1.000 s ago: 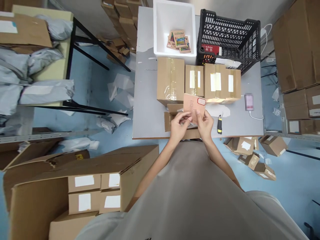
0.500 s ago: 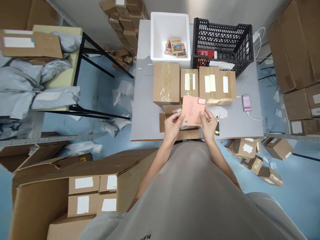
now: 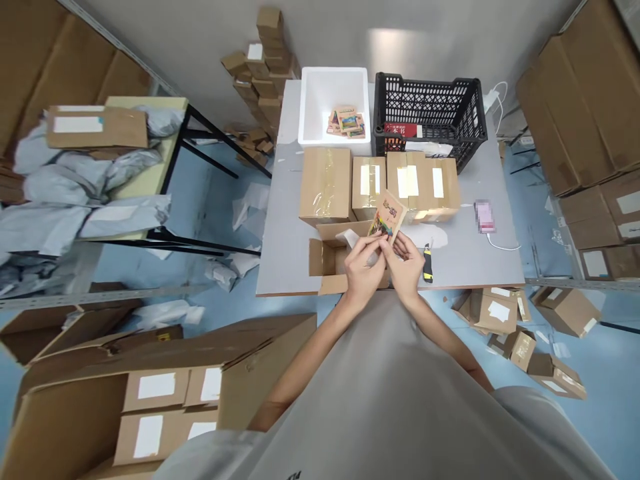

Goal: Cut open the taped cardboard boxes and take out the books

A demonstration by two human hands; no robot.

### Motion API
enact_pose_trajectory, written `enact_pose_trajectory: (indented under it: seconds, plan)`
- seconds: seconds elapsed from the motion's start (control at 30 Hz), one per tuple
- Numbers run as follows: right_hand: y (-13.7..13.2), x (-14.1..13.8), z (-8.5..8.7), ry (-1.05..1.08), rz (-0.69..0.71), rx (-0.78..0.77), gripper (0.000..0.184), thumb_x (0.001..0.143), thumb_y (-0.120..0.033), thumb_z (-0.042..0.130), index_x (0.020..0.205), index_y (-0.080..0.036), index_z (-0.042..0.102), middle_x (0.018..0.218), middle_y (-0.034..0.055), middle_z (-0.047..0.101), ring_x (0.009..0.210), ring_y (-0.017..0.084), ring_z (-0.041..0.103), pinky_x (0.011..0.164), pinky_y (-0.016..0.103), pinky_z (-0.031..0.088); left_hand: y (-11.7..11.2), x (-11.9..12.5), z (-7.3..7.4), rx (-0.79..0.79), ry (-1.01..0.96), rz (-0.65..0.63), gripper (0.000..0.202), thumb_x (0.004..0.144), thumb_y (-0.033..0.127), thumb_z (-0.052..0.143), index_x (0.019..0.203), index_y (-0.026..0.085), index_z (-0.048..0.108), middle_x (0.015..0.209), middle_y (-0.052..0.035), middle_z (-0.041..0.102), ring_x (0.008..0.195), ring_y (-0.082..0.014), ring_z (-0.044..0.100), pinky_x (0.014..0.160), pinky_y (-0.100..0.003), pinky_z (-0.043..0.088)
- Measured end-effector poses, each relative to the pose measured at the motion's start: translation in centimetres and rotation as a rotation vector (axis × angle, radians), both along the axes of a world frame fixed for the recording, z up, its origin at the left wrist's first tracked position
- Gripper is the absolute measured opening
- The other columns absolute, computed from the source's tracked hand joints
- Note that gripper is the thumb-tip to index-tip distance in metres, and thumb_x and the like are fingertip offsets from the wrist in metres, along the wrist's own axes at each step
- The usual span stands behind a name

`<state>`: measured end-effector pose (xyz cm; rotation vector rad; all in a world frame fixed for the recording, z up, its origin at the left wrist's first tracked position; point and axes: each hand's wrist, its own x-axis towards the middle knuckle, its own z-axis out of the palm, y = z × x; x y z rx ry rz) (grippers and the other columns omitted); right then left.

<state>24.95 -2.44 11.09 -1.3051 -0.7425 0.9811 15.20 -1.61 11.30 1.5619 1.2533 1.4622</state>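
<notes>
Both my hands hold a thin booklet (image 3: 389, 212) tilted on edge, its colourful cover now showing. My left hand (image 3: 363, 267) grips its lower left side and my right hand (image 3: 407, 259) pinches its lower right corner, fingers closed. Just under and left of them sits an open cardboard box (image 3: 325, 257) with white wrapping inside, near the front edge of the grey table (image 3: 287, 220). A yellow-and-black utility knife (image 3: 427, 263) lies just right of my right hand.
A row of taped cartons (image 3: 379, 182) stands behind the booklet. Farther back are a white foam box (image 3: 333, 93) with several booklets and a black crate (image 3: 431, 110). A phone (image 3: 484, 215) on a cable lies at right. Large cartons (image 3: 150, 387) stand at lower left.
The booklet was flat with its plain pink back facing me; it is now turned on edge with the colourful cover showing. The view shifted back, revealing more of the open box.
</notes>
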Motion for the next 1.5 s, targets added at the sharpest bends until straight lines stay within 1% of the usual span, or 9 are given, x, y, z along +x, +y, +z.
enact_pose_trajectory:
  seconds: [0.1, 0.23, 0.33, 0.6, 0.77, 0.93, 1.17, 1.33, 1.5]
  plan:
    - [0.8, 1.7, -0.7, -0.03, -0.016, 0.008, 0.058, 0.093, -0.073, 0.081, 0.119, -0.021, 0.085, 0.119, 0.0137, 0.089, 0.111, 0.032, 0.086, 0.103, 0.05, 0.072, 0.4, -0.1, 0.1, 0.008, 0.006, -0.055, 0.023, 0.108, 0.047, 0.077, 0.116, 0.031, 0.091, 0.116, -0.0087, 0.083, 0.116, -0.0278, 0.082, 0.111, -0.048, 0.065]
    - [1.1, 3.8, -1.5, -0.075, -0.013, -0.03, 0.061, 0.094, -0.076, 0.077, 0.117, -0.021, 0.084, 0.113, 0.0134, 0.089, 0.103, 0.031, 0.087, 0.093, 0.045, 0.073, 1.5, -1.8, -0.4, -0.028, -0.041, 0.103, 0.022, 0.106, 0.046, 0.079, 0.101, 0.028, 0.089, 0.116, -0.0094, 0.081, 0.113, -0.0263, 0.078, 0.105, -0.046, 0.065]
    - [0.9, 4.8, -1.7, -0.074, -0.004, -0.031, 0.061, 0.093, -0.076, 0.079, 0.118, -0.021, 0.084, 0.114, 0.0129, 0.089, 0.104, 0.031, 0.086, 0.092, 0.043, 0.073, 2.3, -3.1, -1.2, -0.166, -0.149, 0.156, 0.027, 0.099, 0.052, 0.083, 0.097, 0.025, 0.087, 0.116, -0.0101, 0.079, 0.115, -0.0272, 0.077, 0.098, -0.042, 0.066]
    - [0.8, 5.8, -2.0, -0.072, 0.002, -0.073, 0.066, 0.088, -0.08, 0.081, 0.113, -0.02, 0.085, 0.114, 0.0137, 0.089, 0.099, 0.03, 0.086, 0.084, 0.041, 0.072, 2.4, -2.7, -3.3, -0.452, -0.304, 0.078, 0.023, 0.087, 0.044, 0.083, 0.096, 0.023, 0.085, 0.103, -0.0065, 0.085, 0.099, -0.0251, 0.079, 0.094, -0.041, 0.067]
    - [0.8, 6.3, -2.4, -0.056, 0.013, -0.08, 0.067, 0.089, -0.08, 0.081, 0.117, -0.019, 0.085, 0.116, 0.0146, 0.089, 0.105, 0.032, 0.086, 0.091, 0.044, 0.073, 2.3, -2.1, -3.6, -0.579, -0.443, 0.023, 0.042, 0.084, 0.057, 0.09, 0.108, 0.022, 0.087, 0.11, -0.0087, 0.086, 0.1, -0.0235, 0.08, 0.088, -0.035, 0.066]
    - [1.1, 6.8, -2.5, -0.022, 0.022, -0.075, 0.068, 0.09, -0.079, 0.082, 0.122, -0.018, 0.086, 0.123, 0.0154, 0.089, 0.112, 0.033, 0.086, 0.1, 0.047, 0.072, 2.3, -1.6, -3.1, -0.742, -0.609, -0.159, 0.058, 0.071, 0.06, 0.104, 0.111, 0.02, 0.09, 0.118, -0.0113, 0.087, 0.101, -0.0228, 0.081, 0.09, -0.033, 0.066]
    - [0.8, 6.1, -2.0, -0.182, -0.048, 0.02, 0.062, 0.102, -0.07, 0.073, 0.142, -0.023, 0.08, 0.148, 0.0146, 0.08, 0.138, 0.032, 0.078, 0.123, 0.053, 0.062, 1.5, 0.2, -3.2, -0.541, -0.464, -0.016, 0.052, 0.079, 0.059, 0.102, 0.114, 0.021, 0.092, 0.12, -0.0109, 0.088, 0.109, -0.0286, 0.083, 0.105, -0.046, 0.068]
    - [0.1, 4.1, -1.8, -0.191, 0.132, -0.016, 0.057, 0.097, -0.07, 0.081, 0.129, -0.022, 0.081, 0.129, 0.0114, 0.087, 0.119, 0.029, 0.084, 0.107, 0.043, 0.07, 0.0, 1.5, -2.8, -0.235, -0.151, -0.068, 0.032, 0.102, 0.049, 0.084, 0.121, 0.024, 0.092, 0.131, -0.0117, 0.086, 0.121, -0.0294, 0.083, 0.111, -0.048, 0.067]
    - [0.8, 5.8, -2.4, -0.195, 0.016, -0.019, 0.051, 0.101, -0.073, 0.072, 0.1, -0.022, 0.076, 0.096, 0.0066, 0.084, 0.09, 0.023, 0.08, 0.084, 0.035, 0.068, -0.2, 1.5, -2.2, -0.056, 0.113, -0.21, 0.038, 0.107, 0.041, 0.077, 0.142, 0.027, 0.082, 0.144, -0.0124, 0.081, 0.134, -0.0293, 0.077, 0.121, -0.051, 0.062]
